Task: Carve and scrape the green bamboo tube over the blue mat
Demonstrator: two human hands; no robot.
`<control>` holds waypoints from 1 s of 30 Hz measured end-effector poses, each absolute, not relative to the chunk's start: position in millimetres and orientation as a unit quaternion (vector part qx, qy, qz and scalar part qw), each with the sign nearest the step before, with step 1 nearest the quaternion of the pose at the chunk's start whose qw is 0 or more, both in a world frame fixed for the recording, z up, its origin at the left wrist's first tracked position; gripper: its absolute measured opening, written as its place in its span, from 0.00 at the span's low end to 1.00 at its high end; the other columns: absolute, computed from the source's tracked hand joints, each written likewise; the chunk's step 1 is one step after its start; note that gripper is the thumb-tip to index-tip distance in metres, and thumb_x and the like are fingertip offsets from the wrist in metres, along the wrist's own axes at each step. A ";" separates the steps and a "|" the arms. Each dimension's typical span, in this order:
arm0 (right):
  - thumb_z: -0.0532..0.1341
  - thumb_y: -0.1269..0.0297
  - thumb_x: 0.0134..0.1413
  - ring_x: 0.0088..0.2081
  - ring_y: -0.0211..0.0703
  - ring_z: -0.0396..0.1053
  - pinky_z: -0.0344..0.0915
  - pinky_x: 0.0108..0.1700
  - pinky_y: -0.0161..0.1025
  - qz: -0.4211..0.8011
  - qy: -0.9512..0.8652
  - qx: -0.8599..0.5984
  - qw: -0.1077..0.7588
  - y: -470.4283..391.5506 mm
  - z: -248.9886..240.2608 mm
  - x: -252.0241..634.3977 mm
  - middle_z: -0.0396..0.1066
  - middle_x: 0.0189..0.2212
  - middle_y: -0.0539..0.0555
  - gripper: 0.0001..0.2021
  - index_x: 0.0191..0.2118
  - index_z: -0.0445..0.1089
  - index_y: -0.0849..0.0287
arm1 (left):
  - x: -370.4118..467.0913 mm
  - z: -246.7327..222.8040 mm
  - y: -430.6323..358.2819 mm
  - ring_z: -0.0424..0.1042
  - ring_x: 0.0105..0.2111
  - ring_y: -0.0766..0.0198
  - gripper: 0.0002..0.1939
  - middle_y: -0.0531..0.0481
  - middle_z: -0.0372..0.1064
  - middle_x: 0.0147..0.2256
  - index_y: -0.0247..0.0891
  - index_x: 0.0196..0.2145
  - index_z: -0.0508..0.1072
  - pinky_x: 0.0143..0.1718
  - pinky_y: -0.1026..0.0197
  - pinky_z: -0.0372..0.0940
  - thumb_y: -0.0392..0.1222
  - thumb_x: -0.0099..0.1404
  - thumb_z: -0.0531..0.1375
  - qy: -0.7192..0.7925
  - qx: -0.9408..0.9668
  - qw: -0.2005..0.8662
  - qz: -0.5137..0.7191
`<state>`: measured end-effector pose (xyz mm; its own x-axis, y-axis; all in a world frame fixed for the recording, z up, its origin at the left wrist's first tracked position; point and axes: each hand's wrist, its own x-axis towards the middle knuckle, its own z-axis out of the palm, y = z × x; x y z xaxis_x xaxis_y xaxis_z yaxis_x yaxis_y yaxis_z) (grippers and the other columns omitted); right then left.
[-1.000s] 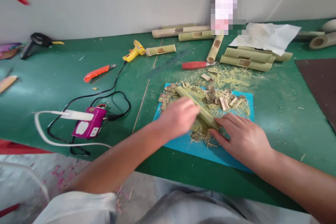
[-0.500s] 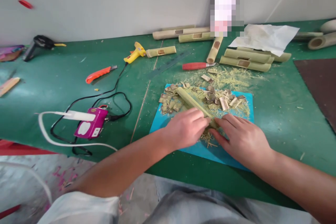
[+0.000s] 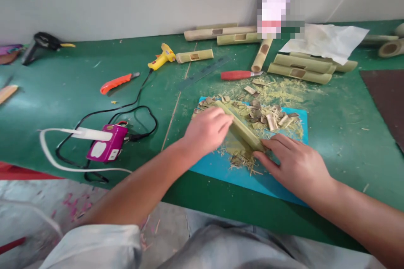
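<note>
A pale green bamboo tube (image 3: pixel 244 129) lies slanted over a blue mat (image 3: pixel 208 167) strewn with bamboo chips (image 3: pixel 257 113) and shavings. My right hand (image 3: pixel 296 162) grips the tube's near end between thumb and fingers. Curled closed at the tube's far part is my left hand (image 3: pixel 208 128), its fingertips against the upper side. Whatever the left fingers hold, if anything, is hidden. Beyond the mat rests a red-handled knife (image 3: pixel 236 75), its short blade pointing right.
An orange utility knife (image 3: pixel 116 83) and yellow glue gun (image 3: pixel 163 56) lie left. Cables surround a purple power adapter (image 3: pixel 107 143). Notched bamboo tubes (image 3: pixel 299 73) lie at the back, some under white paper (image 3: pixel 328 42). A dark mat (image 3: pixel 383 101) covers the right side.
My left hand has moved away from my right hand, up and left along the tube toward its far end. My right hand stays at the near end. The view has shifted slightly.
</note>
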<state>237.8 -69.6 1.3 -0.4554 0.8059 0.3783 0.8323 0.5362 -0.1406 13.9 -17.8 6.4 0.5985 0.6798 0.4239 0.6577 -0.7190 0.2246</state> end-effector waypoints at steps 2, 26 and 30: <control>0.57 0.58 0.62 0.27 0.39 0.68 0.60 0.31 0.38 -0.034 -0.855 -0.474 0.207 -69.7 1.0 237.2 0.73 0.29 0.53 0.12 0.37 0.74 0.61 | 13.3 6.5 -18.8 0.67 0.31 0.63 0.13 0.47 0.68 0.29 0.32 0.35 0.74 0.33 0.61 0.64 0.36 0.72 0.51 0.365 0.900 0.019 0.239; 0.60 0.56 0.59 0.32 0.44 0.70 0.63 0.32 0.41 -0.015 -0.867 -0.456 0.201 -67.4 0.6 238.2 0.73 0.32 0.57 0.12 0.36 0.72 0.61 | 30.0 13.0 -29.6 0.67 0.31 0.62 0.15 0.48 0.69 0.29 0.34 0.37 0.75 0.32 0.60 0.62 0.38 0.73 0.50 0.261 0.943 0.076 0.190; 0.59 0.58 0.60 0.31 0.43 0.70 0.63 0.32 0.41 -0.026 -0.868 -0.449 0.210 -67.0 -1.8 238.8 0.72 0.31 0.56 0.12 0.35 0.72 0.62 | 29.1 11.6 -29.0 0.67 0.31 0.62 0.13 0.48 0.69 0.30 0.35 0.39 0.76 0.32 0.61 0.62 0.38 0.72 0.52 0.243 0.947 0.084 0.191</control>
<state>238.8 -67.0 -1.8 -0.5095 0.7685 0.3870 0.7900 0.5960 -0.1436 29.1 -29.0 11.6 0.8082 0.4934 0.3216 0.4287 -0.8672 0.2531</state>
